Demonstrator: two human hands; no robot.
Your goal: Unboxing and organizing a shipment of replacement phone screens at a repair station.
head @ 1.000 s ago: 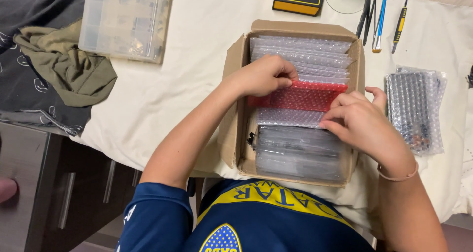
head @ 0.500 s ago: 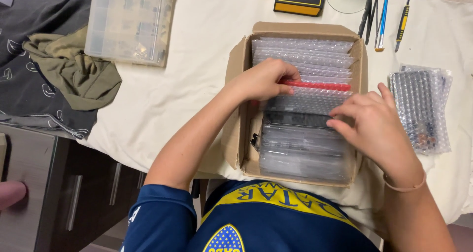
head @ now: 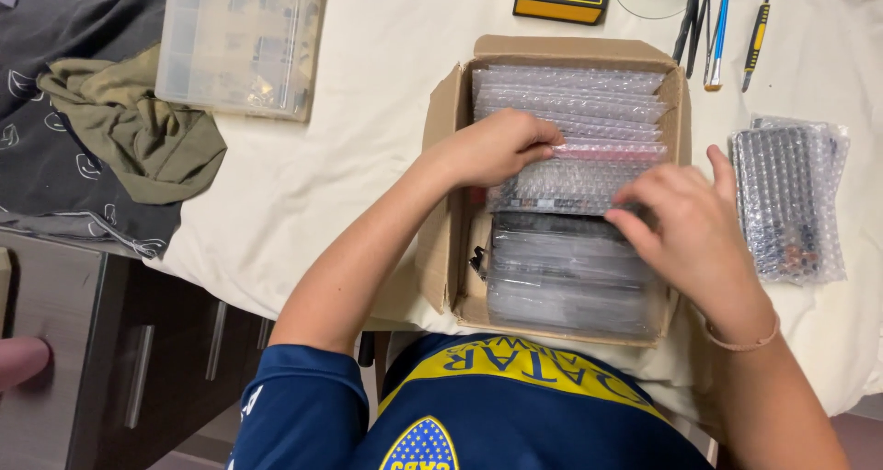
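1. Bubble-wrapped flat packets (head: pixel 570 111) stand on edge in a row that fills the cardboard box (head: pixel 440 203), which sits on the cream-covered table (head: pixel 368 111) right in front of the person
2. The left hand (head: pixel 497 146) rests inside the box at its left wall, fingers (head: pixel 538 134) curled over the top edges of the packets and holding the far part of the row back; it sits at almost the same spot as a second ago
3. The red-tinted packet (head: pixel 612 148), which a second ago showed a broad red face between the hands, now shows only as a thin pink strip along its top edge, so it has been tipped up against the far stack
4. A clear packet with a dark item inside (head: pixel 561 183) now faces up in the gap where the red one lay
5. The right hand (head: pixel 690 222) has shifted from the box's right edge to over the near half of the row, fingers (head: pixel 644 199) loosely spread and bent, the tips on that packet's top edge; it is blurred, and I cannot tell whether it pinches anything
6. Judged from this, the person is leafing through the row one packet at a time, going from far to near
7. One more bubble-wrapped bundle (head: pixel 789 203) lies on the table right of the box, apart from both hands
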